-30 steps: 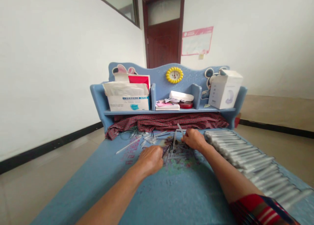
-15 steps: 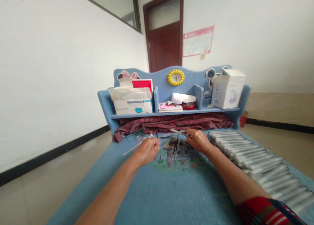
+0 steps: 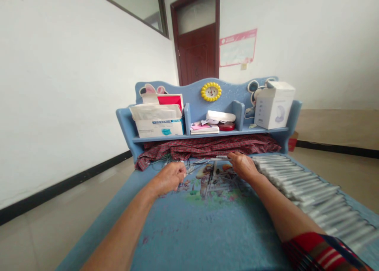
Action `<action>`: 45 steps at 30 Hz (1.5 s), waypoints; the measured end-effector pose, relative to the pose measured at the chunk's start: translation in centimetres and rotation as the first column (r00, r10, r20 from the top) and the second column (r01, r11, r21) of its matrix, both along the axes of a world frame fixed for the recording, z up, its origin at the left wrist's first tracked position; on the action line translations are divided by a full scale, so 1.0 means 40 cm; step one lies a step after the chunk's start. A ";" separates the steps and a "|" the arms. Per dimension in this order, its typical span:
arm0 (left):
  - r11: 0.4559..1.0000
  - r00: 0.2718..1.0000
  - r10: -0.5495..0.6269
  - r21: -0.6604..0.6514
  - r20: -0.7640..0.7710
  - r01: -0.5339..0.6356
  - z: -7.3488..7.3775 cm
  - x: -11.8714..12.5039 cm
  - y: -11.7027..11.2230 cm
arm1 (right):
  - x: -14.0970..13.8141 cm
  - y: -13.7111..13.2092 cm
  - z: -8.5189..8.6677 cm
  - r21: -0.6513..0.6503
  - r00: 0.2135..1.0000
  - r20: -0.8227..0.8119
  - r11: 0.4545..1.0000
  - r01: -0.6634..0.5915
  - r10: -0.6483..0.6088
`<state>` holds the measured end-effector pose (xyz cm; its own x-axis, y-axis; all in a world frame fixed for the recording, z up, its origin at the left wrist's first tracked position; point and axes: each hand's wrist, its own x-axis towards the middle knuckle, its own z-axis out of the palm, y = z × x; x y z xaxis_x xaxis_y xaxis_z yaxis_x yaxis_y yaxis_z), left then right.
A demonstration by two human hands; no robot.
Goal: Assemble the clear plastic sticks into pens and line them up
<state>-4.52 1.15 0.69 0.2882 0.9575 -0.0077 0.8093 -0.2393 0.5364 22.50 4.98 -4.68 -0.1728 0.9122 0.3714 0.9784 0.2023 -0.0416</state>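
Note:
My right hand point(image 3: 244, 165) pinches a thin pale pen barrel point(image 3: 217, 158) that lies level, pointing left. My left hand point(image 3: 168, 177) is curled, its fingertips pinching a small thin part I cannot make out, close to the barrel's left end. Both hands hover over a scatter of loose pen parts point(image 3: 211, 175) on the blue child's desk point(image 3: 207, 231). A long row of finished white pens point(image 3: 302, 184) lies along the desk's right side, just right of my right hand.
A red checked cloth point(image 3: 207, 146) is bunched under the desk's shelf. On the shelf stand a mask box point(image 3: 160, 125), papers with a red tin point(image 3: 226, 126), and a white carton point(image 3: 274, 105). A dark door point(image 3: 197, 52) is behind.
My right hand swung the barrel from upright-tilted to level, pointing left. My left hand moved away from the desk middle, up and left, toward the barrel's tip.

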 end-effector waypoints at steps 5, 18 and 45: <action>1.000 0.999 0.003 -0.016 0.044 -0.002 -0.003 0.004 -0.003 | 0.001 0.000 -0.002 0.012 1.000 0.023 1.000 -0.013 0.013; 0.998 0.999 -0.045 -0.038 0.013 0.045 -0.004 0.012 -0.009 | -0.008 -0.013 0.007 -0.005 0.998 0.051 0.999 -0.033 0.034; 0.881 0.962 -0.257 0.432 0.094 0.194 -0.102 0.151 -0.027 | -0.058 -0.018 -0.017 0.077 0.930 -0.349 0.993 -0.092 0.113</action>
<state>1.51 0.07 -3.37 0.4641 0.7726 0.4333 0.6283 -0.6319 0.4537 20.16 4.27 -5.38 -0.1125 0.8712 0.4778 0.8769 0.3133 -0.3647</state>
